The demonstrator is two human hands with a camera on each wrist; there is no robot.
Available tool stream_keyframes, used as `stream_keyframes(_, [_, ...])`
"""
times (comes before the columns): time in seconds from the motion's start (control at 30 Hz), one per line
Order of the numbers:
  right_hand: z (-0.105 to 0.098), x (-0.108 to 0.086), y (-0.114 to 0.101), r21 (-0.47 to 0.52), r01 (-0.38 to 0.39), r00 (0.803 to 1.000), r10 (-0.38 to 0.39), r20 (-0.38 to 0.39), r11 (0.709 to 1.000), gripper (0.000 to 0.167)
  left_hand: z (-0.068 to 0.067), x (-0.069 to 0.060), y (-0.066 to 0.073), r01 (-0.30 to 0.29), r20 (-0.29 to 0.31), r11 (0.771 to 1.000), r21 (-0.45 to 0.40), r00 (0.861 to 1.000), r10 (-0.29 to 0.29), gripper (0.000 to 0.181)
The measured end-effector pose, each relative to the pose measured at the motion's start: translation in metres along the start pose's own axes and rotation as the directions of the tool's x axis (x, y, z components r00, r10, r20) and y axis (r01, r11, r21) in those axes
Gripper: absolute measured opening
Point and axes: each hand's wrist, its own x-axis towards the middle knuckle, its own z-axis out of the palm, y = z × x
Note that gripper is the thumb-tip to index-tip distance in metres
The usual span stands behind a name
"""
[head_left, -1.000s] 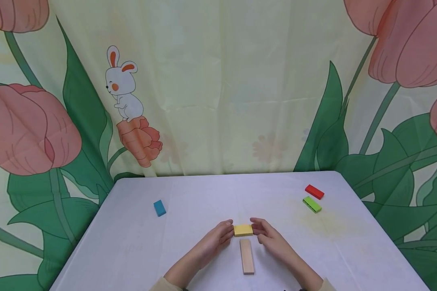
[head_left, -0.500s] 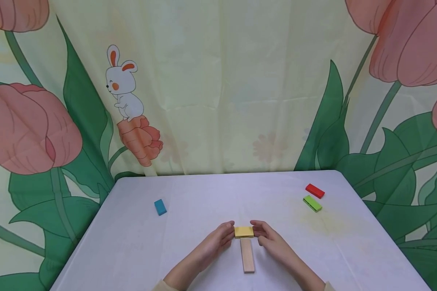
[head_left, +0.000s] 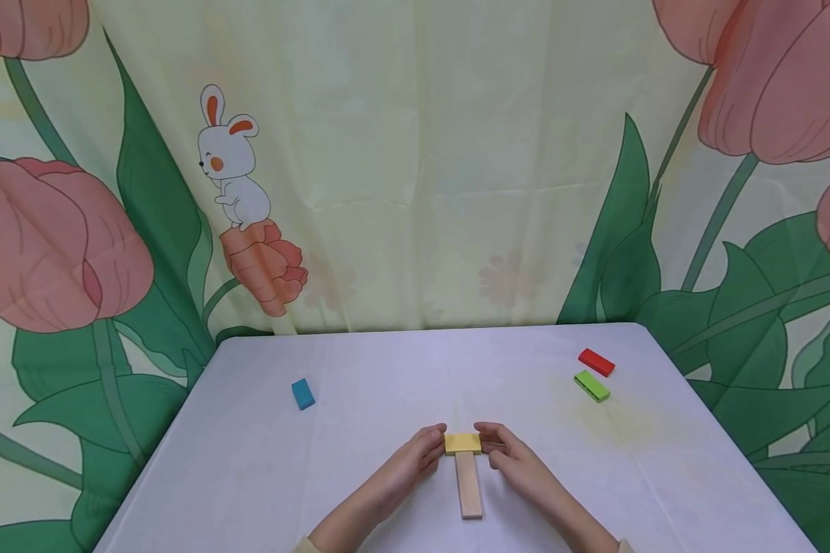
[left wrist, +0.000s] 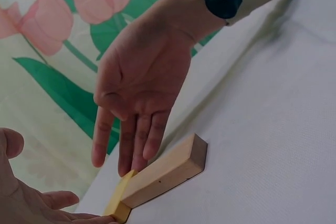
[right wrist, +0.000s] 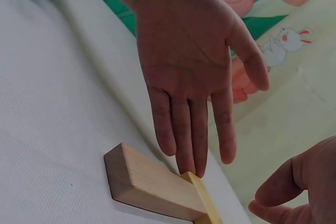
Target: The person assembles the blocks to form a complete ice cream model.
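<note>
Patterned curtain [head_left: 415, 169] behind white-covered table [head_left: 373, 369]; over the tabletop, the left hand [head_left: 410, 462] and right hand [head_left: 519, 462] face each other, fingers extended and uncurled, fingertips touching opposite ends of the yellow block [head_left: 463, 443]. Plain wooden block [head_left: 468, 488] lies lengthwise toward the person, far end against the yellow block, which sits crosswise between the hands. Farther off, red block [head_left: 597, 362] and green block [head_left: 592, 386] lie close together at right, blue block [head_left: 303, 394] at left.
</note>
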Motion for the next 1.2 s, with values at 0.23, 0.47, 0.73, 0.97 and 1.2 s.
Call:
stream_keyframes(0.23, [0.0, 0.0, 0.0, -0.003, -0.019, 1.0, 0.019, 0.001, 1.0, 0.048, 0.001, -0.001, -0.001, -0.012, -0.01, 1.0, 0.021, 1.0, 0.012, 0.071])
stream_keyframes(0.47, [-0.002, 0.001, 0.003, -0.016, 0.002, 1.0, -0.003, -0.006, 1.0, 0.044, 0.01, -0.002, -0.003, -0.024, -0.113, 0.963, 0.269, 0.992, 0.057, 0.048])
stream_keyframes(0.73, [-0.011, 0.003, 0.007, -0.074, 0.053, 0.996, -0.058, -0.065, 0.996, 0.04, 0.018, -0.008, -0.011, -0.218, 0.028, 0.682, 0.698, 0.96, 0.278, 0.044])
stream_keyframes(0.97, [-0.018, 0.007, 0.012, -0.16, 0.06, 0.988, -0.081, -0.128, 0.985, 0.034, 0.022, -0.008, -0.018, -0.267, 0.149, 0.331, 0.905, 0.928, 0.341, 0.052])
stream_keyframes(1.2, [-0.029, 0.013, 0.021, -0.204, 0.052, 0.982, -0.087, -0.169, 0.978, 0.033, 0.025, -0.009, -0.016, -0.235, 0.182, 0.201, 0.951, 0.951, 0.25, 0.062])
